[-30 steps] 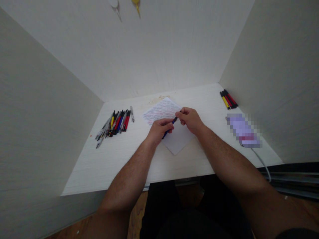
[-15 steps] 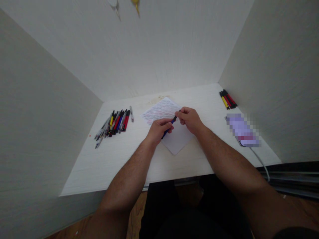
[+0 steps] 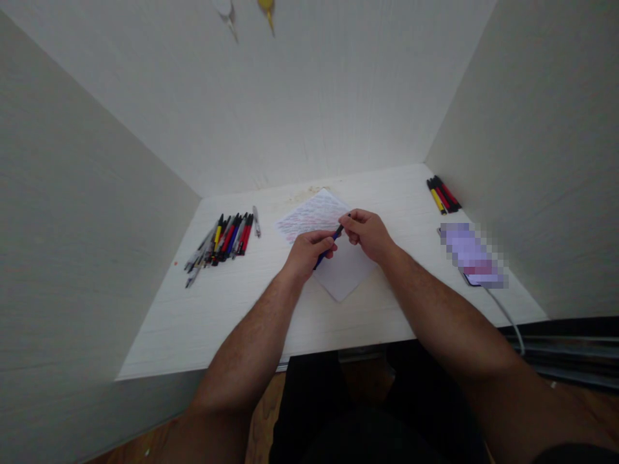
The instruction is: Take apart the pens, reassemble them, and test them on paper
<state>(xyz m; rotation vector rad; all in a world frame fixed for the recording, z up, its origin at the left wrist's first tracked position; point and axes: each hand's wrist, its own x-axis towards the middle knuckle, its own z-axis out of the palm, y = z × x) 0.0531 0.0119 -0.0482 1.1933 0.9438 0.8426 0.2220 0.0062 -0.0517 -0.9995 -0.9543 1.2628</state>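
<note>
A blue pen (image 3: 320,260) with a black end slants up to the right between my two hands, above the paper. My left hand (image 3: 309,251) is closed around its blue barrel, thumb on top. The fingertips of my right hand (image 3: 363,229) pinch the black end, covering part of it. Beneath them lies a sheet of paper (image 3: 341,283), turned cornerwise; its far part is covered with coloured pen scribbles (image 3: 309,216) and its near part is blank.
Several pens (image 3: 225,238) in red, black, blue, yellow and clear lie at the left. A few red and yellow pens (image 3: 442,195) rest by the right wall. Nearer me is a phone (image 3: 469,254) with a cable (image 3: 505,312). Walls enclose the white desk (image 3: 232,322).
Both hands keep the same grip on the pen and have hardly moved. The whole view has shifted very slightly.
</note>
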